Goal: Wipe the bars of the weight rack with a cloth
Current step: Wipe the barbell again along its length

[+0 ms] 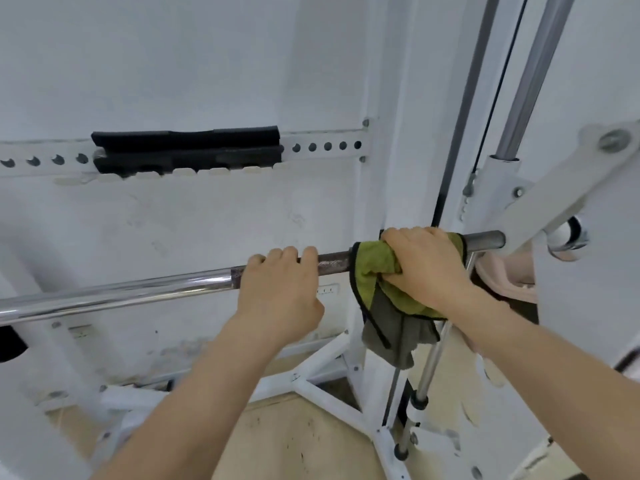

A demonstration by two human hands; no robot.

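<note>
A chrome barbell bar [121, 294] runs from the lower left up to the right across the white weight rack. My left hand [280, 285] grips the bar's dark knurled stretch, fingers curled over the top. Just to its right, my right hand [427, 268] holds a green and grey cloth [375, 271] wrapped round the bar, with the cloth's loose end hanging below. The bar's end [485, 240] sticks out past the cloth toward a white bracket.
A white upright post [381, 188] stands behind the bar. A perforated white rail [325, 147] carries a black pad [187, 147] on the wall. Chrome guide rods [530, 77] rise at right, with a thinner rod [427, 372] below. White base struts [311, 372] cross the tan floor.
</note>
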